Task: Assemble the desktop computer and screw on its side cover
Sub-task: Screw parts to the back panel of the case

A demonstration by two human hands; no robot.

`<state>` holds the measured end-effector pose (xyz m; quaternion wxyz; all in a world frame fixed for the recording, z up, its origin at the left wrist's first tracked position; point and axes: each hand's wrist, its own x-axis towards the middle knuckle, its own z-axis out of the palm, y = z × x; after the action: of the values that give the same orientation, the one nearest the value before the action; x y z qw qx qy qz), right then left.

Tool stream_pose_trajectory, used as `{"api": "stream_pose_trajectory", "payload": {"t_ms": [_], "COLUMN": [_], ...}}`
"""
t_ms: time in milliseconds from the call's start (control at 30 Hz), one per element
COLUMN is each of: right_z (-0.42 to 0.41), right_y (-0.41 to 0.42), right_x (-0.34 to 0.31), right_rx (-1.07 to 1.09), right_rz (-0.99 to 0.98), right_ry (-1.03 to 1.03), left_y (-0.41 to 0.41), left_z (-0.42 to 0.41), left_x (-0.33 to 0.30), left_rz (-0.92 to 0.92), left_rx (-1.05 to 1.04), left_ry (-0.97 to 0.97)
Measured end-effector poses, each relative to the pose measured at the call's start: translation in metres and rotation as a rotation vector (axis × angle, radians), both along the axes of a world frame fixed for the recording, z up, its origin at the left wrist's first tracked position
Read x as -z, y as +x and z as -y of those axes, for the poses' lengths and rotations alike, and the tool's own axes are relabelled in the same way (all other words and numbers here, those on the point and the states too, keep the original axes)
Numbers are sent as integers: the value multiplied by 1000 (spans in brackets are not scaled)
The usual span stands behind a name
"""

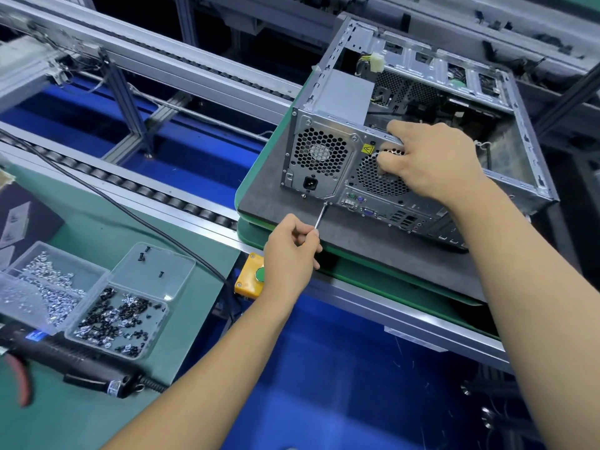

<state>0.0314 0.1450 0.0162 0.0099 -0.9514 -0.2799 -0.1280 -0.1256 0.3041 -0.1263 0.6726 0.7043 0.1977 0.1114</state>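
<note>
The desktop computer case (418, 131) lies on its side at about two o'clock, its open side up, on a dark mat (373, 245) over a green pallet (383, 280). The right hand (425, 160) rests on the case's rear edge, fingers curled over the fan grille — closed against the metal. The left hand (289, 254) pinches a thin screwdriver (320, 216), its tip at a screw by the power supply's lower corner. At eight o'clock, on the green counter (107, 401), stand clear trays of screws (87, 300) and an electric driver (81, 368).
</note>
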Motion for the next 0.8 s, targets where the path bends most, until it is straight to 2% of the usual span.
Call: {"api": "stream_pose_trajectory", "payload": {"t_ms": [500, 800], "right_z": [-2, -6], "right_y": [-3, -15], "right_x": [-2, -4], "right_rx": [13, 65], "right_rz": [7, -30], "right_ry": [3, 17], "left_y": [9, 14], "left_z": [2, 6], "left_x": [-4, -10], "left_rz": [-96, -176], "left_rx": [-68, -123], "left_ry": [-96, -218]}}
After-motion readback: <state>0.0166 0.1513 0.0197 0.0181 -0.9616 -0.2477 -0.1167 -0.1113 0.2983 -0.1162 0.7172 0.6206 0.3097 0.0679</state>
